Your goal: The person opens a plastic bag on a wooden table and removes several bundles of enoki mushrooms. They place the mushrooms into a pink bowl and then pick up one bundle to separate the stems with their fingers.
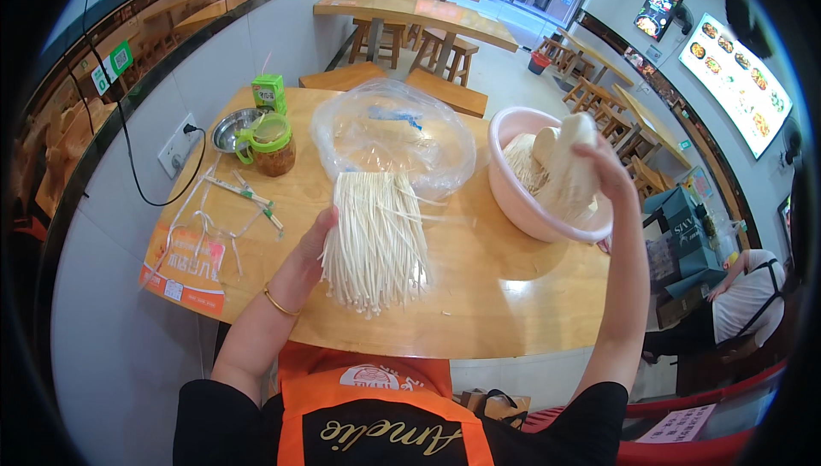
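A wide bunch of enoki mushrooms [376, 244], white with long thin stems and tiny caps toward me, is spread at the middle of the table. My left hand [321, 235] grips it from its left side, the fingers partly hidden by the stems. Over the right side of a pale pink basin [522, 214], my right hand [609, 171] is closed on another clump of enoki mushrooms [575, 167]. More enoki mushrooms [523, 158] lie inside the basin. Just beyond the left bunch sits a clear plastic bag [393, 132], crumpled and open.
On the wooden table's [487, 295] left side stand a metal bowl [231, 131], a green-lidded jar [272, 148] and a green carton [268, 92]. Wrapped chopsticks [244, 192] and an orange printed sheet [184, 265] lie nearer. A person [744, 299] is at the far right.
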`<state>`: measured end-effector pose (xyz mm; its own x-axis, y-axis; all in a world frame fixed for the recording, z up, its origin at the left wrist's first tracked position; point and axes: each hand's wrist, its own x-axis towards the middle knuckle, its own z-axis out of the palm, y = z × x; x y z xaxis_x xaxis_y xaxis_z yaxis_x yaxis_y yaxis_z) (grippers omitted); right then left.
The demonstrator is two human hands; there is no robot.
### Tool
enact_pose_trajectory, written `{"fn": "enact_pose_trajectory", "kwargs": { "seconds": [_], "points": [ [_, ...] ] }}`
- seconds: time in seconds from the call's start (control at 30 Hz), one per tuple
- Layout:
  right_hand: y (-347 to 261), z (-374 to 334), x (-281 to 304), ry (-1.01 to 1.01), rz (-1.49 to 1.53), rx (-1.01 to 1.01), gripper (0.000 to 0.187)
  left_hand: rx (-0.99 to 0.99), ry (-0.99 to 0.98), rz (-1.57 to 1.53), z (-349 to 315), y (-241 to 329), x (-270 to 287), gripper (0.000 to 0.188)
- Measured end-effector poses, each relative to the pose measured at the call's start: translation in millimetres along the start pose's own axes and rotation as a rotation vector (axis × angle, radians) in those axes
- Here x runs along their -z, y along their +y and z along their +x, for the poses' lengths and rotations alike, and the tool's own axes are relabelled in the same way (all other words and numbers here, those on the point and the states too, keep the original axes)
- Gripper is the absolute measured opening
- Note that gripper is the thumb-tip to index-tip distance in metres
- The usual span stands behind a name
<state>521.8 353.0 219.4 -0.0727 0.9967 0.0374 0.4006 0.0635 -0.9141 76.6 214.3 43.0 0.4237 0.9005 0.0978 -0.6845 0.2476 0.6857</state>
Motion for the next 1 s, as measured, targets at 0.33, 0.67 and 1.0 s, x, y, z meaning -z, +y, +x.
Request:
{"fn": "enact_pose_trajectory", "kwargs": {
  "seconds": [0.33, 0.67, 1.0],
  "points": [
    [-9.8, -101.5, -140.4, -0.548, 0.242, -0.121, 0.061, -0.421, -0.104, 0.778, -1.8, 3.4, -46.7, 0.085],
    [71.8, -165.1, -212.3, -0.44, 0.97, -0.537, 0.061, -0.653, -0.265, 1.867, -22.7, -4.9, -97.1, 0.06],
    [86.1, -171.8, -198.7, -0.347, 0.965, -0.272, 0.067, 0.441, -0.076, 0.507, -45.8, -32.5, -82.9, 0.053]
  ]
}}
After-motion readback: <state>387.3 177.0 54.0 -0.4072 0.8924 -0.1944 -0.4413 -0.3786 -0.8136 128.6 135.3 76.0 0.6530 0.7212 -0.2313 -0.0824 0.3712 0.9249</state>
